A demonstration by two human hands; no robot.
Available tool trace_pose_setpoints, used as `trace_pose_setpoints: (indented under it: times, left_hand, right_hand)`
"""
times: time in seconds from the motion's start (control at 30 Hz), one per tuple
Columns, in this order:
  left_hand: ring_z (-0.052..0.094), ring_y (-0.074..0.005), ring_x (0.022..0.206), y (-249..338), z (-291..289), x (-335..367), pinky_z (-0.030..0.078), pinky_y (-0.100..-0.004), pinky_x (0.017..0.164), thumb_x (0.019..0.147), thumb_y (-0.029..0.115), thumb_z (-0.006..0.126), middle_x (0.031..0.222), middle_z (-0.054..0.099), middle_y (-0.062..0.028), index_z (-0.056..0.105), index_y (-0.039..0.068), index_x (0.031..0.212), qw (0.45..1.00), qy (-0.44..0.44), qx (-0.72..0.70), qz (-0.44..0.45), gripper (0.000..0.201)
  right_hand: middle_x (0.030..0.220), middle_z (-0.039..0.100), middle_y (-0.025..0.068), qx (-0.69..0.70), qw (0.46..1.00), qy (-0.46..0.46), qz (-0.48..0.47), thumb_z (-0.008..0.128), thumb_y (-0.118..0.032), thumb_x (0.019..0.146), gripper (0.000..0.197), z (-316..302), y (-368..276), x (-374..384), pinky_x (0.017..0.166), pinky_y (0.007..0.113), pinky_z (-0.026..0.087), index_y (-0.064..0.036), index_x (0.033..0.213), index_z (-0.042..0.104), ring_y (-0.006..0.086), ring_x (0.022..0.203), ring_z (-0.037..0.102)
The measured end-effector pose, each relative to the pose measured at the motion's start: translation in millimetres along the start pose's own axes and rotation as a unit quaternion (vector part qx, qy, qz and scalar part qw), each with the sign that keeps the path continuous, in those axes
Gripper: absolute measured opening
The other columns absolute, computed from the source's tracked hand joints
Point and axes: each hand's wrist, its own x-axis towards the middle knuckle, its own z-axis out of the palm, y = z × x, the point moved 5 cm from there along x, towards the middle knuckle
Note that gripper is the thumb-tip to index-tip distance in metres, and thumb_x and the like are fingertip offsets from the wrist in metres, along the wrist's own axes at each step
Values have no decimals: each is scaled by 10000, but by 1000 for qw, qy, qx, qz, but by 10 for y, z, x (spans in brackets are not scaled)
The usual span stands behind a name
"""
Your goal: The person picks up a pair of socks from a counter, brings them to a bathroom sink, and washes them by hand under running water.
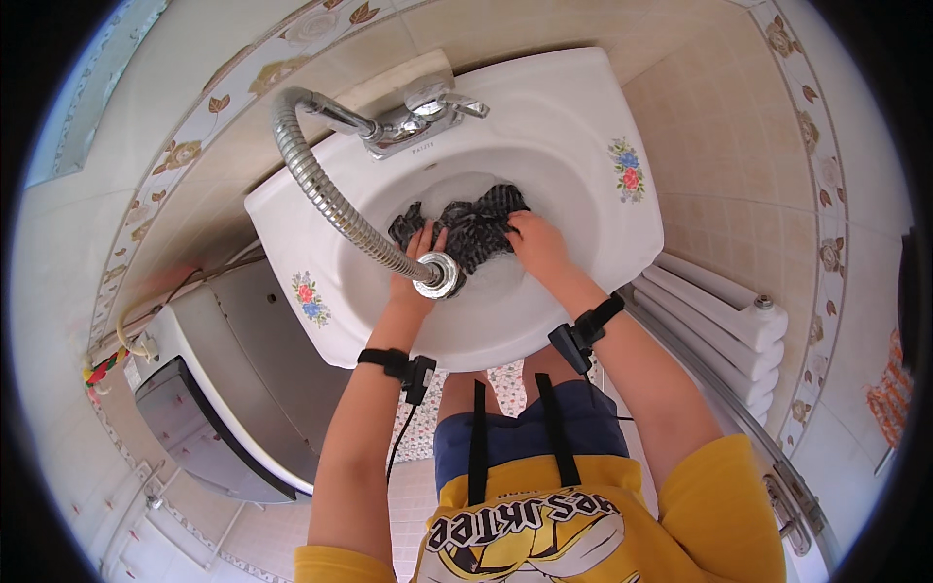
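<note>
A wet, dark grey-and-black patterned cloth lies bunched in water in the bowl of a white washbasin. At the cloth's left side, my left hand rests with its fingers stretched out over the fabric; the faucet's round end hides part of this hand. My right hand has its curled fingers closed on the cloth's right edge. A chrome faucet stands at the back of the basin. Its flexible metal hose arches over the bowl and ends in a round outlet by my left hand.
Left of the basin is a grey-and-white appliance with a dark curved lid. A white radiator stands to the right. Tiled walls enclose the back and right. Black straps with small devices circle both my forearms.
</note>
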Motion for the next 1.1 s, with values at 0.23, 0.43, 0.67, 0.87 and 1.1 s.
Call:
trace_pose_setpoints:
  times: [0.23, 0.43, 0.67, 0.87, 1.1]
  left_hand:
    - [194, -258, 1318, -303, -21, -338, 166, -465, 1041, 824, 171, 432, 1420, 236, -72, 325, 67, 1328, 996, -7, 89, -29, 526]
    - [156, -315, 1322, 28, -297, -61, 152, -544, 1029, 793, 235, 543, 1428, 186, -122, 231, 115, 1373, 997, 42, -63, 0, 669]
    - [179, -300, 1314, 177, -138, 296, 204, -514, 1026, 603, 506, 669, 1439, 158, -102, 220, 155, 1377, 999, -27, -25, 26, 961]
    - [125, -322, 1326, 219, -113, 293, 211, -537, 1010, 547, 488, 733, 1441, 121, -141, 158, 65, 1382, 999, 14, -41, 17, 1098]
    - [194, -351, 1298, 144, -12, 153, 259, -585, 952, 562, 435, 730, 1418, 170, -181, 175, 46, 1372, 998, 34, 1, -46, 1057]
  right_hand:
    - [737, 590, 168, 142, 961, -23, 237, 531, -160, 793, 225, -334, 376, 130, 673, 425, 439, 13, 927, 583, 331, 731, 571]
    - [1275, 408, 134, -118, 990, 53, -64, 515, -145, 798, 491, -149, -154, 102, 995, 434, 275, -55, 1267, 398, 331, 1178, 367]
    - [1435, 175, 75, -192, 974, -87, -88, 591, -340, 763, 780, 323, -203, -76, 1048, 509, 113, -111, 1386, 180, 292, 1323, 135]
    - [1450, 141, 37, -283, 952, -113, -18, 518, -376, 811, 742, 329, -238, -115, 1064, 491, 55, -126, 1398, 139, 264, 1333, 105]
    - [1415, 232, 104, -186, 977, -82, -66, 564, -282, 778, 693, 320, -282, -158, 1053, 482, 131, -39, 1350, 257, 269, 1311, 191]
